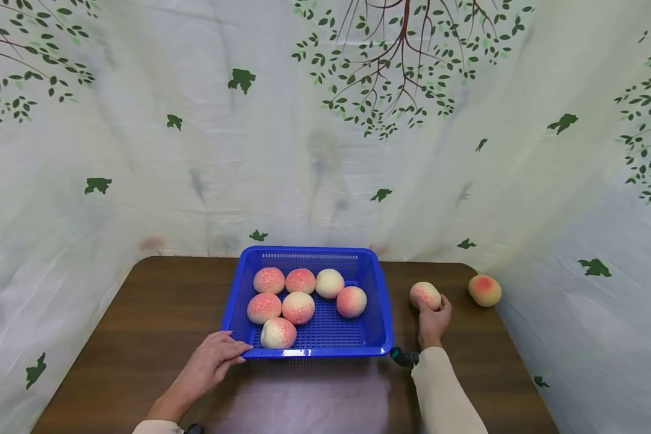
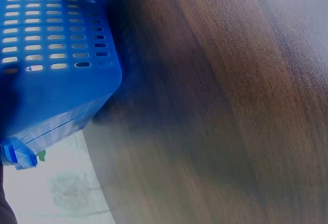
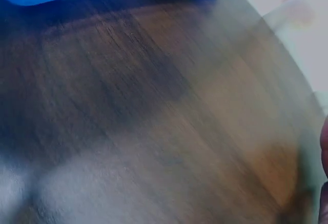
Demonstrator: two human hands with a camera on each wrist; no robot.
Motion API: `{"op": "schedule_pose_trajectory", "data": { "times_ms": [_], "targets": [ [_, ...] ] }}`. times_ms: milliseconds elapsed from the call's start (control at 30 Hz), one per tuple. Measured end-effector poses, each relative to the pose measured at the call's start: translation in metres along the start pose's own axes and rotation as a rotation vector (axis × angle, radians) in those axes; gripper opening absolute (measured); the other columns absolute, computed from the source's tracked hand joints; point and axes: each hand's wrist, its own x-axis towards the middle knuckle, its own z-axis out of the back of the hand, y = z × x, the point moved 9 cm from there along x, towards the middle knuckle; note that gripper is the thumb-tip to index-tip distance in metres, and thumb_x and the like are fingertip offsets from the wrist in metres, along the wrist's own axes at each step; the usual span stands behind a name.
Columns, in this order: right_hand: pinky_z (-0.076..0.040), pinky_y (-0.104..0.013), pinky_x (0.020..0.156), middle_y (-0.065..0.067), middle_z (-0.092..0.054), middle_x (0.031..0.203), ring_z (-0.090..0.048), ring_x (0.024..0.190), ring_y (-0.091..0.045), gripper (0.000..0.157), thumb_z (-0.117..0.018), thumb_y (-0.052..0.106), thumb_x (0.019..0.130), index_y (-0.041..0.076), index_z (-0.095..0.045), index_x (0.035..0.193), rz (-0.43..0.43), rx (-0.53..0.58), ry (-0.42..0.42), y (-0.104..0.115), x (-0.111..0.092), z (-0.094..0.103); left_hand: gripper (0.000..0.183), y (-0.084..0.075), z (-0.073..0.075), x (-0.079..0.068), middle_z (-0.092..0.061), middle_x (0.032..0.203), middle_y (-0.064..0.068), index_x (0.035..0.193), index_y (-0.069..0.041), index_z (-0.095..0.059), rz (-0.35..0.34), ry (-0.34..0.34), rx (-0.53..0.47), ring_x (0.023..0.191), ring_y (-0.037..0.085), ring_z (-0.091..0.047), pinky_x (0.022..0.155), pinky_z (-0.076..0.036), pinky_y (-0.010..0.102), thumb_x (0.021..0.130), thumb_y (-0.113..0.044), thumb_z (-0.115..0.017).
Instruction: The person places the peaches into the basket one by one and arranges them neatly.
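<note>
A blue plastic basket (image 1: 325, 352) with slotted walls stands on the table, and several red-and-cream peaches lie inside it, mostly toward its left. My left hand (image 1: 208, 364) grips the rim at the basket's front left corner. To the right of the basket, my right hand (image 1: 435, 322) holds a peach (image 1: 424, 293) from its near side, over the table. Another peach (image 1: 484, 290), yellower with a red top, sits by the table's right edge, apart from the hand. The left wrist view shows the basket's slotted side (image 2: 56, 88); in the right wrist view only fingertips (image 3: 324, 152) appear at the edge.
The brown wooden table (image 1: 157, 313) has rounded far corners. Behind and beside it hangs a pale curtain (image 1: 282, 150) printed with leaves and branches. A dark wrist device (image 1: 404, 357) sits by the right wrist, close to the basket's front right corner.
</note>
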Motion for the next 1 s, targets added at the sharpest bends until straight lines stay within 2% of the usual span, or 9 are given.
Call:
{"op": "schedule_pose_trajectory", "data": {
  "times_ms": [233, 433, 700, 867, 1000],
  "targets": [
    [-0.035, -0.037, 0.110, -0.014, -0.041, 0.147, -0.038, 0.132, -0.024, 0.068, -0.073, 0.007, 0.085, 0.003, -0.035, 0.142, 0.019, 0.032, 0.077, 0.023, -0.006, -0.001, 0.042, 0.001, 0.001, -0.001, -0.074, 0.088, 0.003, 0.092, -0.004, -0.075, 0.000, -0.015, -0.011, 0.078, 0.018, -0.064, 0.103, -0.031, 0.020, 0.097, -0.035, -0.048],
    [-0.035, -0.034, 0.110, -0.013, -0.040, 0.147, -0.038, 0.132, -0.021, 0.067, -0.072, 0.007, 0.086, 0.003, -0.036, 0.143, 0.023, 0.054, 0.153, 0.049, -0.020, -0.004, 0.043, 0.001, 0.000, -0.002, -0.074, 0.088, 0.002, 0.092, -0.004, -0.075, -0.010, -0.012, -0.005, 0.077, 0.017, -0.064, 0.103, -0.031, 0.020, 0.098, -0.036, -0.046],
    [-0.038, -0.026, 0.107, -0.015, -0.041, 0.142, -0.042, 0.128, -0.018, 0.061, -0.067, 0.000, 0.089, 0.000, -0.037, 0.142, 0.058, 0.057, 0.338, 0.080, -0.047, -0.025, 0.037, 0.002, 0.000, -0.001, -0.075, 0.089, 0.002, 0.094, -0.006, -0.076, 0.026, 0.018, -0.001, 0.079, 0.016, -0.064, 0.100, -0.034, 0.022, 0.095, -0.034, -0.052],
    [-0.045, -0.017, 0.096, -0.015, -0.046, 0.136, -0.050, 0.116, -0.012, 0.058, -0.069, 0.002, 0.088, 0.000, -0.042, 0.139, 0.100, 0.018, 0.456, 0.091, -0.070, -0.040, 0.037, 0.002, 0.001, -0.002, -0.075, 0.089, 0.002, 0.093, -0.006, -0.076, 0.029, 0.018, -0.005, 0.078, 0.016, -0.064, 0.098, -0.036, 0.024, 0.095, -0.034, -0.052],
    [-0.049, -0.017, 0.089, -0.019, -0.049, 0.133, -0.056, 0.108, -0.011, 0.059, -0.070, -0.002, 0.085, -0.001, -0.044, 0.138, 0.164, 0.006, 0.564, 0.096, -0.090, -0.056, 0.038, 0.002, 0.001, -0.002, -0.075, 0.088, 0.002, 0.093, -0.007, -0.076, 0.025, 0.012, -0.004, 0.077, 0.015, -0.064, 0.095, -0.038, 0.026, 0.095, -0.035, -0.050]
  ]
}}
